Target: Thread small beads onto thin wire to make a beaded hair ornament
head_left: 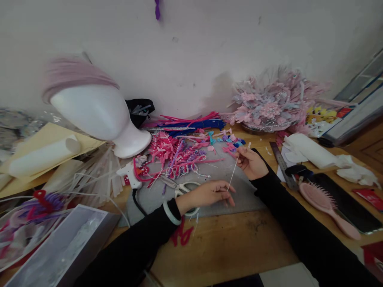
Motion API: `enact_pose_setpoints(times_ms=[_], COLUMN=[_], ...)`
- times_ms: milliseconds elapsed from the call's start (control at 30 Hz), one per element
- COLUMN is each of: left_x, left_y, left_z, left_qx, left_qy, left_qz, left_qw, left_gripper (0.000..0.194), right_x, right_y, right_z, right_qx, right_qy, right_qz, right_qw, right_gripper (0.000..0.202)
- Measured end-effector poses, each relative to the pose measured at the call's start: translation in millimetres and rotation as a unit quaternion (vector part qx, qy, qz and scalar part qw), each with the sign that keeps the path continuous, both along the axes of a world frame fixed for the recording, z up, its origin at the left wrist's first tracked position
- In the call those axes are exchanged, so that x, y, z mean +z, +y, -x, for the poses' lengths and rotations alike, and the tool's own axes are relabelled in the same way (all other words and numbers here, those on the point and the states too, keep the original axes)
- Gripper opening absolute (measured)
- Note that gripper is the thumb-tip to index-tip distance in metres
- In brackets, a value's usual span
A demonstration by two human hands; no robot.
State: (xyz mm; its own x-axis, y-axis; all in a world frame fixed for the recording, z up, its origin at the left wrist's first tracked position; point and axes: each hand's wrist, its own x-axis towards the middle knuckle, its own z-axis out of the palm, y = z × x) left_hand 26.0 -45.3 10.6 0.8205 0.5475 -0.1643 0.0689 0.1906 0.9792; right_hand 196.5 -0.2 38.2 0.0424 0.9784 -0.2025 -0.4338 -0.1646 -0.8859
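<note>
A thin white strand (pixel 233 172) runs at a slant between my two hands over the grey mat (pixel 248 195). My right hand (pixel 250 162) is closed on its upper end, with a small pale tip showing above the fingers. The strand's lower end meets the fingers of my left hand (pixel 213 195), which are bent and pressed around it. A pale bangle (pixel 171 213) circles my left wrist. Beneath and beside that hand lie white-handled scissors (pixel 191 185). Pink and purple fuzzy pieces (pixel 164 149) are heaped behind them.
A white mannequin head (pixel 92 111) wears a pink band at the left. A white glue gun (pixel 131 175) lies by the mat. Pink flower pieces (pixel 269 107) fill a dish at the back right. A ruler (pixel 281 163), pink hairbrush (pixel 321 199) and black phone (pixel 347 203) lie right.
</note>
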Motion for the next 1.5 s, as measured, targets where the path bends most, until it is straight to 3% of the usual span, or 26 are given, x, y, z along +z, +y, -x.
enact_pose_setpoints(times_ms=[200, 333, 500, 900, 967, 1067, 1200, 1300, 1400, 1500], left_x=[6.1, 9.8, 10.2, 9.6, 12.9, 15.8, 10.0, 2.3, -2.3, -3.6], left_y=[-1.9, -1.6, -0.5, -2.0, -2.4, -1.0, 3.6, 5.9, 7.5, 9.7], left_z=[1.0, 3.9, 6.5, 4.3, 5.3, 6.5, 4.3, 0.9, -1.1, -1.1], left_qx=[-0.062, -0.112, -0.165, -0.18, -0.159, -0.077, 0.011, 0.078, 0.183, 0.246], left_qy=[0.057, 0.069, 0.056, 0.065, 0.061, 0.048, -0.065, -0.125, -0.131, -0.139], left_qz=[-0.075, -0.169, -0.234, -0.315, -0.311, -0.262, -0.069, 0.024, 0.071, 0.107], left_qw=[0.994, 0.977, 0.957, 0.93, 0.935, 0.961, 0.995, 0.989, 0.972, 0.953], left_gripper=[0.021, 0.024, 0.027, 0.028, 0.03, 0.036, 0.039, 0.031, 0.024, 0.021], right_x=[-0.9, -3.2, -3.6, -2.6, -1.7, -0.7, 0.1, -0.1, -1.8, -4.6], right_y=[-3.7, -5.4, -7.7, -10.8, -12.0, -13.9, -16.2, -16.0, -12.9, -8.8], right_z=[3.4, 7.5, 11.0, 12.6, 12.5, 11.2, 12.7, 16.8, 19.0, 17.6], right_qx=[0.0, 0.008, 0.038, 0.069, 0.078, 0.087, 0.084, 0.067, 0.047, 0.032], right_qy=[-0.077, -0.104, -0.11, -0.101, -0.099, -0.125, -0.159, -0.145, -0.125, -0.126], right_qz=[-0.036, -0.062, -0.033, -0.045, -0.053, -0.082, -0.11, -0.105, -0.093, -0.08], right_qw=[0.996, 0.993, 0.993, 0.991, 0.991, 0.985, 0.978, 0.982, 0.987, 0.988], right_gripper=[0.02, 0.019, 0.02, 0.028, 0.029, 0.026, 0.021, 0.02, 0.023, 0.026])
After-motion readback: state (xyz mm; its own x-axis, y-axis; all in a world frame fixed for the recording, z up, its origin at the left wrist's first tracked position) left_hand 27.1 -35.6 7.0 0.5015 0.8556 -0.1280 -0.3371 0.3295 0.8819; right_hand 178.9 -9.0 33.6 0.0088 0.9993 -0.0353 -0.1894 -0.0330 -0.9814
